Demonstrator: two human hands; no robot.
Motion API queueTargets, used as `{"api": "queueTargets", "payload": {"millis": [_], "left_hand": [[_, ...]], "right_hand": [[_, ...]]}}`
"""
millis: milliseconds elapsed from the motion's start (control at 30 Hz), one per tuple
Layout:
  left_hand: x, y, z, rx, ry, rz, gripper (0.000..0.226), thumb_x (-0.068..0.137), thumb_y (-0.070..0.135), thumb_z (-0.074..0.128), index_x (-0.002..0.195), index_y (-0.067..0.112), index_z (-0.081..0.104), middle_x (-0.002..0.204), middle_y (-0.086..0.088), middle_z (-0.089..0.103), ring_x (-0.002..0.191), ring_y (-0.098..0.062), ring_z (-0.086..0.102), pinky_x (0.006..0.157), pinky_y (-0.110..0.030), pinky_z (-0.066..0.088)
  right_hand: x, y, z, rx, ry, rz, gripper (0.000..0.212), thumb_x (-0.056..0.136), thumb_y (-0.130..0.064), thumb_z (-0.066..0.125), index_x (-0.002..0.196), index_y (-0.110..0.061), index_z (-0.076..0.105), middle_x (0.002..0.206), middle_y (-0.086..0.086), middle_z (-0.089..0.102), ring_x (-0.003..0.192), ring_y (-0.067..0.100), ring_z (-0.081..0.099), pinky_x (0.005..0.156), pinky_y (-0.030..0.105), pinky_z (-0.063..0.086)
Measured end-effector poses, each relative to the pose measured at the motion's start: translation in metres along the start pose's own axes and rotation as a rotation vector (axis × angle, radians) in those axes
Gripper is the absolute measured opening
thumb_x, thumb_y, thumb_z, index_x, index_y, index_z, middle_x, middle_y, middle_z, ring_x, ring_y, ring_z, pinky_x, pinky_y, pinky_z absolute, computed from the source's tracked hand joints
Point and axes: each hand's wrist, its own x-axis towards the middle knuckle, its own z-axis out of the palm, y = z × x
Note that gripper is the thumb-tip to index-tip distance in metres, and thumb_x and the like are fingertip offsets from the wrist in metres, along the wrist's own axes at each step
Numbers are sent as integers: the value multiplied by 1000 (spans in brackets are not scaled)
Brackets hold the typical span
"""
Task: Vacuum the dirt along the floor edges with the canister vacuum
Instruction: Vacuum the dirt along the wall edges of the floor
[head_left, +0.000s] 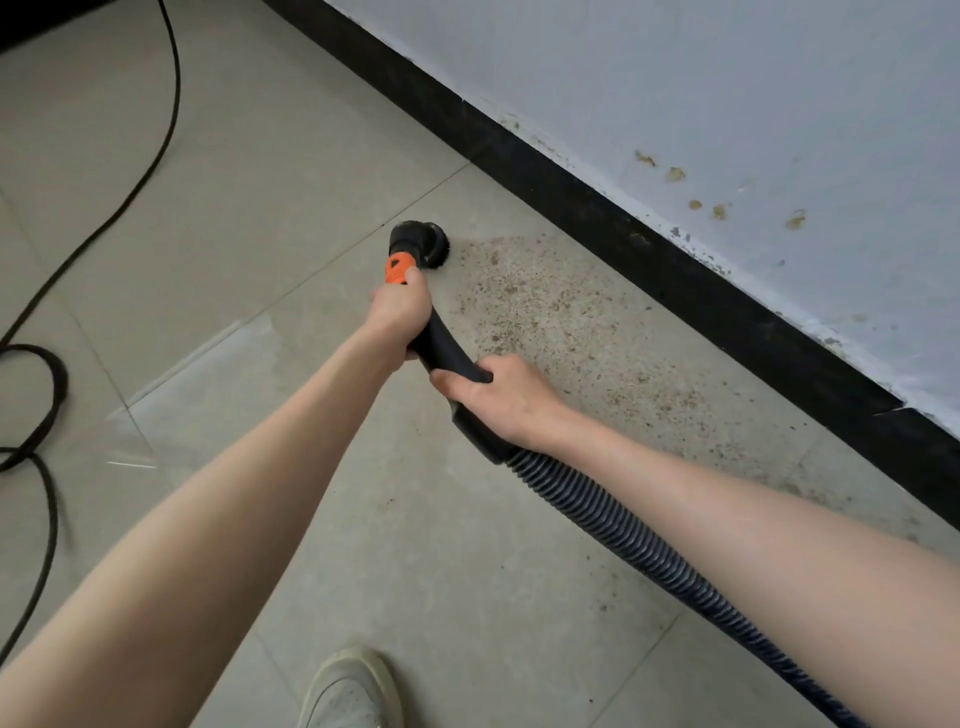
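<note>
A black vacuum wand (445, 348) with an orange collar (399, 268) ends in a round black brush head (426, 241) that touches the tiled floor. My left hand (400, 309) grips the wand just below the orange collar. My right hand (506, 397) grips the curved black handle where the ribbed hose (623, 535) begins. Brown dirt specks (561, 322) are spread over the tile to the right of the brush, along the black skirting board (675, 270). The canister itself is out of view.
A black power cord (171, 104) runs down the left side of the floor and loops near the left edge. A stained white wall (727, 130) rises above the skirting. A light shoe (348, 691) stands at the bottom. A wet-looking patch (208, 384) lies on the left tiles.
</note>
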Motion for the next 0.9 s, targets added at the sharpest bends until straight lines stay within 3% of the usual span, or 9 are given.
{"api": "queueTargets", "payload": {"millis": [133, 233, 400, 467, 567, 633, 733, 833, 900], "left_hand": [[-24, -30, 13, 15, 22, 4, 61, 97, 45, 28, 139, 0, 28, 114, -14, 54, 93, -28, 53, 68, -33, 47], [-53, -58, 24, -33, 16, 12, 49, 99, 42, 30, 127, 2, 32, 91, -8, 53, 88, -26, 54, 86, -37, 46], [-77, -71, 29, -27, -4, 12, 35, 100, 40, 29, 115, 8, 30, 78, -2, 43, 69, -16, 47, 75, -33, 40], [-67, -61, 29, 7, 11, 25, 43, 100, 40, 30, 124, 4, 31, 80, -3, 44, 76, -22, 49, 76, -33, 41], [-42, -36, 27, 30, 20, 26, 57, 99, 41, 30, 137, -1, 26, 104, -12, 50, 93, -26, 50, 81, -35, 46], [-26, -15, 27, 31, 1, 21, 57, 99, 41, 30, 138, 0, 26, 110, -13, 51, 91, -26, 52, 68, -33, 46], [-10, 10, 27, 36, -41, 39, 53, 99, 39, 30, 137, 2, 30, 95, -7, 51, 73, -17, 51, 48, -29, 39], [-5, 15, 28, 80, -52, 44, 53, 98, 40, 29, 138, 4, 31, 105, -10, 52, 76, -19, 52, 47, -30, 39], [-10, 7, 29, 96, -52, 31, 55, 98, 41, 28, 138, 3, 31, 94, -7, 51, 70, -17, 50, 47, -28, 39]], "right_hand": [[-32, 26, 7, -85, -2, 11, 41, 86, -58, 56, 71, -20, 52, 82, 3, 70, 78, 23, 67, 75, 36, 54], [-63, 49, 11, -137, -32, 36, 42, 86, -59, 54, 75, -18, 50, 77, 2, 67, 74, 24, 65, 69, 35, 51], [-84, 61, 18, -120, -35, 101, 45, 84, -62, 52, 80, -17, 50, 78, 1, 68, 75, 24, 64, 69, 35, 50], [-75, 55, 16, -96, -23, 86, 45, 84, -62, 52, 78, -18, 52, 79, 2, 69, 76, 25, 65, 71, 37, 52], [-45, 44, 8, -70, 12, 43, 45, 84, -63, 54, 74, -19, 55, 81, 3, 70, 79, 24, 66, 76, 38, 54], [-23, 35, 1, -32, 31, 27, 44, 84, -63, 54, 74, -19, 57, 82, 2, 71, 79, 23, 67, 78, 38, 55], [-1, 24, -9, 51, 49, 25, 40, 86, -59, 56, 73, -21, 60, 79, 0, 70, 80, 22, 68, 79, 37, 54], [1, 21, -12, 103, 57, 31, 38, 87, -57, 56, 74, -22, 62, 72, -5, 68, 80, 21, 67, 78, 34, 52], [-6, 27, -8, 65, 53, 40, 39, 86, -59, 55, 75, -22, 61, 75, -4, 69, 77, 20, 67, 76, 33, 52]]}}
